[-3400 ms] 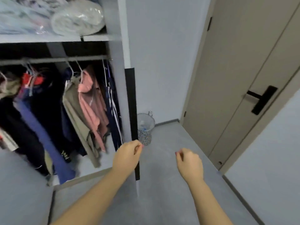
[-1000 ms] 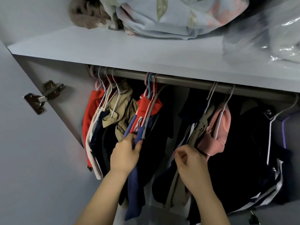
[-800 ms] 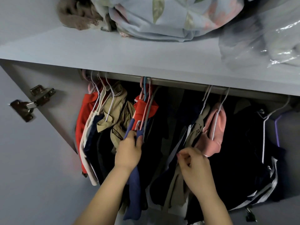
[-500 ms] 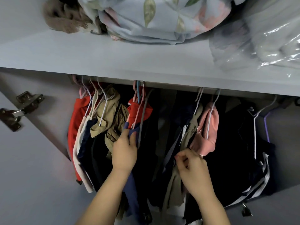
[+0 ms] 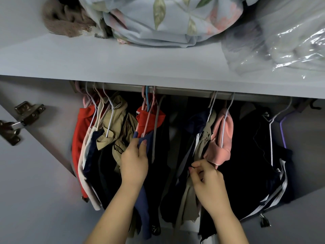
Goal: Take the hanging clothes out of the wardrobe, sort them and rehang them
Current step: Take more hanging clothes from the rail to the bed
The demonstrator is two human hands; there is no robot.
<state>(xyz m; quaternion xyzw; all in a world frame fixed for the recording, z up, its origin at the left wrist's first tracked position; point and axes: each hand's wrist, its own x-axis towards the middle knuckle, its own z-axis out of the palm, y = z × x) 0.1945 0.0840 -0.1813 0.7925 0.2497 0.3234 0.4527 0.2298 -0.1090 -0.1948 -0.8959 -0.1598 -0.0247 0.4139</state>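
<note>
Below grey metal rail (image 5: 184, 91): left hand (image 5: 135, 162) pinches navy-blue cloth garment (image 5: 144, 211), hanger hooks (image 5: 148, 92) straight above; right hand (image 5: 208, 182) curled, grip unclear.

Dim wardrobe interior, glare on plastic bag (image 5: 290, 41), wide-angle bowing.

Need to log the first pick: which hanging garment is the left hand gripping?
The blue garment under the middle red one; left hand pinches its top edge.

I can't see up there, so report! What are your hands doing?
Left hand grips blue garment. Right hand curled against khaki garment, grip unclear. Nothing off rail yet. Clothes packed tight.
</note>
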